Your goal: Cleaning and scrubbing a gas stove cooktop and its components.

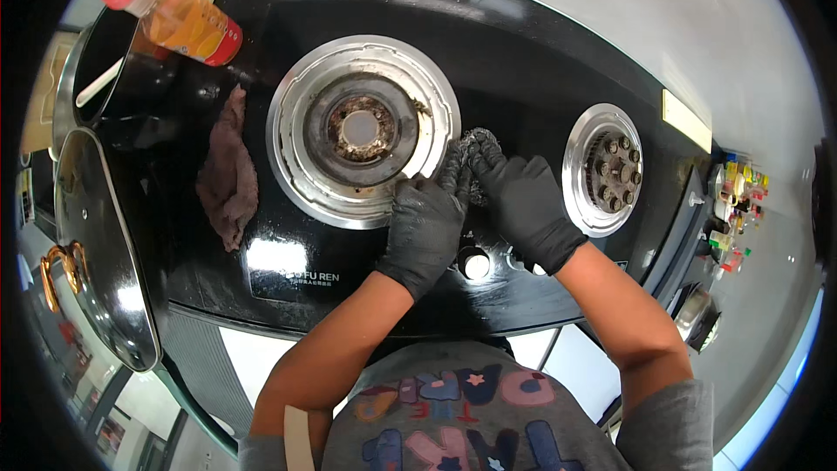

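Both my hands wear black gloves and meet over a black glass gas cooktop (pixel 510 72), just right of the large burner. Between them is a steel wool scourer (pixel 478 192), partly hidden by the fingers. My right hand (pixel 523 199) grips it from the right, fingertips bent over its top. My left hand (pixel 428 229) pinches it from the left, with its knuckles over the lower right rim of the burner's steel drip pan (pixel 307 193). Brown grime marks the burner centre (pixel 361 129), which has no cap or grate on it.
A second burner (pixel 603 170) sits at the right, and a control knob (pixel 476 265) near the front. On the left lie a brown cloth (pixel 229 176), an orange drink bottle (pixel 189 23) and a glass-lidded pan (pixel 104 242). Several bottles (pixel 735 196) stand at far right.
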Motion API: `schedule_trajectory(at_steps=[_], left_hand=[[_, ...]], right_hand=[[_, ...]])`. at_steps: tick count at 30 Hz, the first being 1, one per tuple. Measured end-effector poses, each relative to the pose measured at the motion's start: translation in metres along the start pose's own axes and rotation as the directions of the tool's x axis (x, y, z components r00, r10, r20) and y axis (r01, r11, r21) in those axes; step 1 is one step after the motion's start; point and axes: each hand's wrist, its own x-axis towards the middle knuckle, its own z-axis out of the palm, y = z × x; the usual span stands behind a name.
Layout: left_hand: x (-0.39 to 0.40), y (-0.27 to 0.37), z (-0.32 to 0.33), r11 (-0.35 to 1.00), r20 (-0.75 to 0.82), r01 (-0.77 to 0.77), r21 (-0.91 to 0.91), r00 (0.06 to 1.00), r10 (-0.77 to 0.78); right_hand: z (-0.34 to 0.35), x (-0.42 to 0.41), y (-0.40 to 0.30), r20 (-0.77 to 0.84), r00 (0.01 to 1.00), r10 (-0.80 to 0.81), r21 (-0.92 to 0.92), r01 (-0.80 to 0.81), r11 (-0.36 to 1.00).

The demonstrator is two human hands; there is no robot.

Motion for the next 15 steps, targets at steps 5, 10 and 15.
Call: schedule_trajectory(at_steps=[5, 10, 15], left_hand=[[-0.033, 0.008, 0.016, 0.967, -0.093, -0.016, -0.254, 0.996, -0.008], [-0.006, 0.005, 0.003, 0.98, 0.043, 0.042, -0.196, 0.998, -0.034], [0.014, -0.002, -0.005, 0.995, 0.023, 0.095, -0.016, 0.995, -0.095]], right_hand=[[0.003, -0.021, -0.02, 0.059, 0.998, 0.009, -0.097, -0.003, 0.995], [0.004, 0.009, 0.0, -0.026, 0.999, 0.018, 0.071, -0.016, 0.997], [0.011, 0.047, 0.025, 0.047, 0.996, 0.078, -0.075, -0.074, 0.994]])
